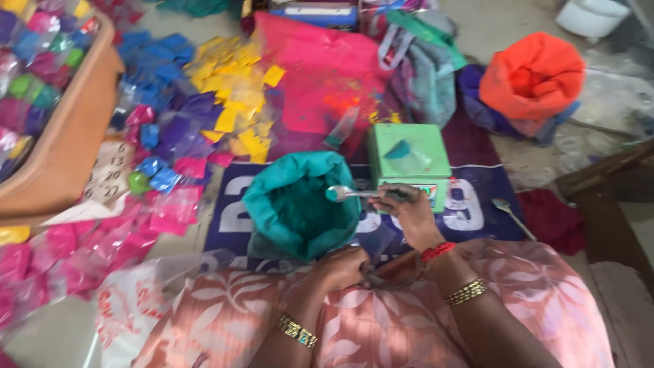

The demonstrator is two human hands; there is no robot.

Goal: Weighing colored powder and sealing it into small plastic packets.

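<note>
On a floor strewn with coloured packets (pixel 170 123), the right hand (pixel 407 211) pinches a spoon (pixel 354 194) over the teal powder bag (pixel 300 204) beside a green scale (pixel 409 157); the left hand (pixel 340 267) is closed on something too small to tell.

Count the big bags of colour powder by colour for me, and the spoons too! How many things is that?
Teal powder bag: 1
Orange powder bag: 1
Spoon with teal powder, held by the right hand: 1
Spoon lying on the mat: 1
Total: 4
The small packets at the left are too many and too blurred to count.
</note>
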